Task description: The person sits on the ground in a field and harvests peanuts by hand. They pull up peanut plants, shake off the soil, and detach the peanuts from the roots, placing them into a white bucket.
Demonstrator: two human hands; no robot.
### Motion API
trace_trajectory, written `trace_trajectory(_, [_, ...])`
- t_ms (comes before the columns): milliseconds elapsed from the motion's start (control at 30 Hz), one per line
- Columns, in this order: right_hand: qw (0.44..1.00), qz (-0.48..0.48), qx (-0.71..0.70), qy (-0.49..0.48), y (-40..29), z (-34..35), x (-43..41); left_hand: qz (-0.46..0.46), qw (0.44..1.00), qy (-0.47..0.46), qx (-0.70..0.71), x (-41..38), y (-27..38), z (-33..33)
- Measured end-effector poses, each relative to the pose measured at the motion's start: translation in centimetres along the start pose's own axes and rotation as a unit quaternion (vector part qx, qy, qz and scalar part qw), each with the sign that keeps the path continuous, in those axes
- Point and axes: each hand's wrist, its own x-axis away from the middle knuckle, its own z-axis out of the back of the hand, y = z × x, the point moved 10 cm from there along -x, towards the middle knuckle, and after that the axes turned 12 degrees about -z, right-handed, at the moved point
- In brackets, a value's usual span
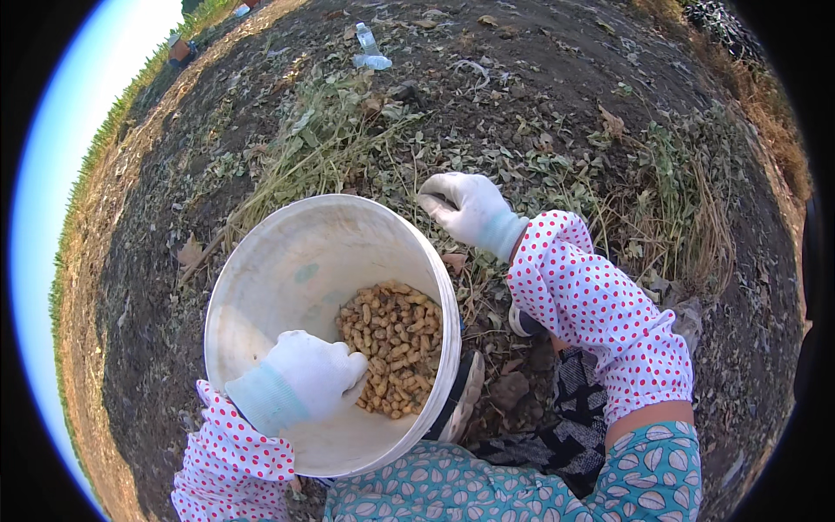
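Note:
A white plastic bucket (287, 254) is tilted in front of me, its mouth facing up towards me. Unshelled peanuts (398, 346) are heaped on its bottom, towards the right side. My left hand (313, 372), in a white knit glove, reaches inside over the left edge of the peanuts. Its fingers curl downward, and the fingertips are hidden. Just outside the bucket's upper right rim is my right hand (460, 202), also gloved. Its fingers bend towards the thumb with a dark gap between them; whether anything is pinched there cannot be seen.
Pulled peanut plants (313, 143) lie beyond the bucket, with another heap of plants (678, 202) at the right. Two clear plastic bottles (368, 46) rest on the soil farther off. My shoe (463, 398) is against the bucket's right side. Dry leaves litter the ground.

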Motion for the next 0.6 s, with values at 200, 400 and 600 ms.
trace_trajectory(200, [0.891,-0.070,0.283,-0.348,13.3,-17.0,8.7,-0.003,0.999,0.017,-0.034,-0.3,0.1,0.4])
trace_trajectory(400, [0.829,-0.089,0.370,-0.409,16.3,-18.6,10.9,-0.003,1.000,0.023,-0.018,-0.4,0.0,0.1])
trace_trajectory(600, [0.846,-0.151,0.299,-0.415,19.4,-19.3,11.8,0.020,0.999,0.012,-0.025,-0.3,-0.5,-0.1])
